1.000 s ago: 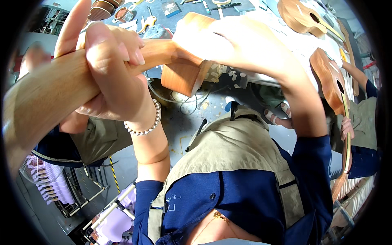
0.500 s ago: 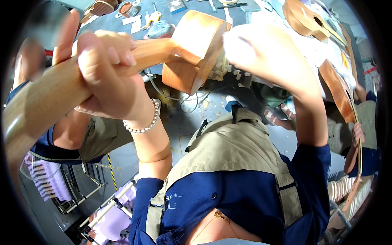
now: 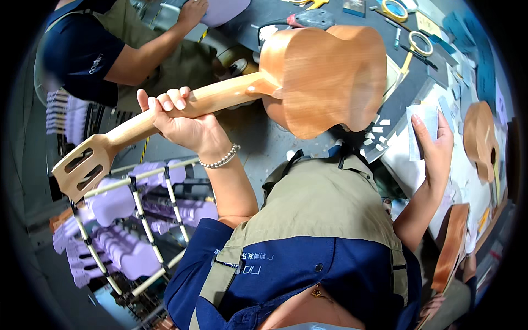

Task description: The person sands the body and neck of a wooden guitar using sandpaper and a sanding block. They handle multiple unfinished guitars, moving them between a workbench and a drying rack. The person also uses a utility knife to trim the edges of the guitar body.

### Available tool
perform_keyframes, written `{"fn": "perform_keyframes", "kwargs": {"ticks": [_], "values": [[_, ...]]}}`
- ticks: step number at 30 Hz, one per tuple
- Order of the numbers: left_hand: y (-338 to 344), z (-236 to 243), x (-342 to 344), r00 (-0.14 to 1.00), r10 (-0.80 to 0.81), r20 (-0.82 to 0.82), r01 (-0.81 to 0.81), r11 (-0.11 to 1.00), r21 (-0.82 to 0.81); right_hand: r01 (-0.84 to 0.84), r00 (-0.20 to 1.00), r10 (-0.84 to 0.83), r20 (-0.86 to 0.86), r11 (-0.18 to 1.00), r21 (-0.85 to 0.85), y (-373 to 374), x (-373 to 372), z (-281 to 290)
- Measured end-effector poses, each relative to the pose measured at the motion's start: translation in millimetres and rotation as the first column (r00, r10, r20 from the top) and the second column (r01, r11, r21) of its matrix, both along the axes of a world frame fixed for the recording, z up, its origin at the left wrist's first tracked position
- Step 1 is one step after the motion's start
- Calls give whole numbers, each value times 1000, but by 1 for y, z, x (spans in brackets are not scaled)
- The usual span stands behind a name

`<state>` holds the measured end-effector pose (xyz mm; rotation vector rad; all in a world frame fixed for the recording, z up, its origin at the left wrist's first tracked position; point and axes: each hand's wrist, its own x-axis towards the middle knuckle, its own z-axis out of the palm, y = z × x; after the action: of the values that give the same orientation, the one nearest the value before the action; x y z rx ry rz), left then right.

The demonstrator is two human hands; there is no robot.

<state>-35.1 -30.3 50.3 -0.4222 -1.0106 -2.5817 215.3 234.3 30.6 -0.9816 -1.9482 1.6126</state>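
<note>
My left hand (image 3: 187,126) is wrapped round the neck of a pale wooden ukulele (image 3: 329,77), held crosswise with the back of its body facing up and its slotted headstock (image 3: 77,170) at the left. My right hand (image 3: 432,148) is apart from the instrument, at the right by the bench edge, its fingers and thumb gripping a pale rectangular sheet (image 3: 414,151). Small white scraps (image 3: 377,129) lie along the bench beside the instrument's body.
Dark bench (image 3: 410,82) holds tape rolls (image 3: 420,43), pens and yellow tools. Another ukulele body (image 3: 474,140) lies right; an upright one (image 3: 448,247) is held by a co-worker. A co-worker's arm (image 3: 137,66) is upper left. A rack with lilac instrument parts (image 3: 132,253) stands lower left.
The view has turned, showing more of the rack and headstock. The ukulele's back now faces up instead of edge-on. My right hand has moved away from its body to the right.
</note>
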Motion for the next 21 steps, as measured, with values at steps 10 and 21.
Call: {"fn": "perform_keyframes", "kwargs": {"ticks": [10,21], "values": [[-21,-15,15,984,155,88,-154,988,-23,-140,990,134,-48,975,-175,55,-38,-50],[-15,16,25,958,274,88,-270,961,-60,325,945,-309,-105,860,392,179,-76,-123]]}}
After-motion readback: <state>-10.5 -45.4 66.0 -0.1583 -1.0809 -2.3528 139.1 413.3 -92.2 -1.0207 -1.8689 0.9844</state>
